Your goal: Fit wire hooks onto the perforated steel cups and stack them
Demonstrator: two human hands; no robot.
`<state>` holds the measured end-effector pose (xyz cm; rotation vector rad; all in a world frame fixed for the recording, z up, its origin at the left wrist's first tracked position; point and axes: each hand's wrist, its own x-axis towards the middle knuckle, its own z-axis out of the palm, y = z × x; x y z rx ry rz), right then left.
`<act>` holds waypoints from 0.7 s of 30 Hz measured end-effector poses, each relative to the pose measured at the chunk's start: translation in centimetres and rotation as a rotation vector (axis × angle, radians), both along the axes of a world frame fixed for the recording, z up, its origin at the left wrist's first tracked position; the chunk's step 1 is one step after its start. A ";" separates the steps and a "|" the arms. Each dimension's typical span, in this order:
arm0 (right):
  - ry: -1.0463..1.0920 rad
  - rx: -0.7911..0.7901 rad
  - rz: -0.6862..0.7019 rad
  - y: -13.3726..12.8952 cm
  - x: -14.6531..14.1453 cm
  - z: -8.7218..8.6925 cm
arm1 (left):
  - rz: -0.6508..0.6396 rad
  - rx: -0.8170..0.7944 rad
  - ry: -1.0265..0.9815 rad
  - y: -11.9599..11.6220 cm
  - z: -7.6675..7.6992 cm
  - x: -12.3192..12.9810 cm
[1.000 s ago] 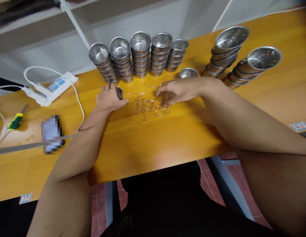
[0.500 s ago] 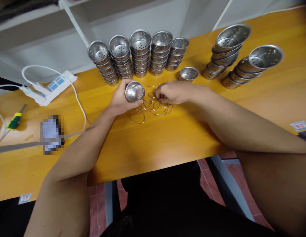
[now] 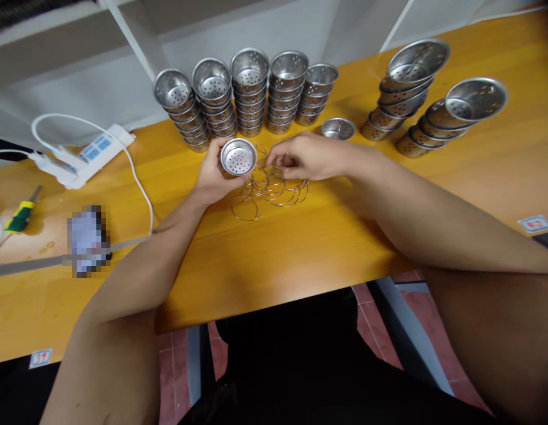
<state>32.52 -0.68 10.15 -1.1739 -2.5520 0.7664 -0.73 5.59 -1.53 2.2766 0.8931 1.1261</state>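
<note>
My left hand [image 3: 213, 175] is wrapped round a small perforated metal cup [image 3: 239, 159], its open mouth and dotted base facing me. Just right of it, my right hand [image 3: 302, 157] has its fingers curled into a pinch. Thin wire shows beside those fingertips, but what lies between them is too fine to make out. A loose tangle of thin wire rings [image 3: 280, 205] lies on the table below and between both hands. One more metal cup [image 3: 338, 129] stands behind my right wrist.
Several stacks of perforated cups [image 3: 249, 88] line the back of the wooden table [image 3: 256, 254]. Two leaning stacks [image 3: 410, 88] are at the right. Leftward are a white power strip [image 3: 97, 154] with cables, a green-yellow handled tool [image 3: 21, 216] and a blurred-out device [image 3: 85, 239].
The cup in my left hand has tilted so its perforated base shows more plainly. My right hand has shifted slightly left and up from the rings, nearer the cup.
</note>
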 end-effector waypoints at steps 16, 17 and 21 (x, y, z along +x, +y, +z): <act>0.581 -0.097 -0.009 -1.0 -2.1 -0.5 | -0.147 -0.092 -0.082 -1.4 0.0 0.4; 0.587 -0.054 -0.056 -1.0 -2.5 -0.7 | -0.152 -0.085 -0.071 -1.6 0.1 0.5; 0.441 0.059 -0.221 -1.3 -3.6 -1.1 | -0.145 -0.048 -0.063 -2.5 0.6 1.3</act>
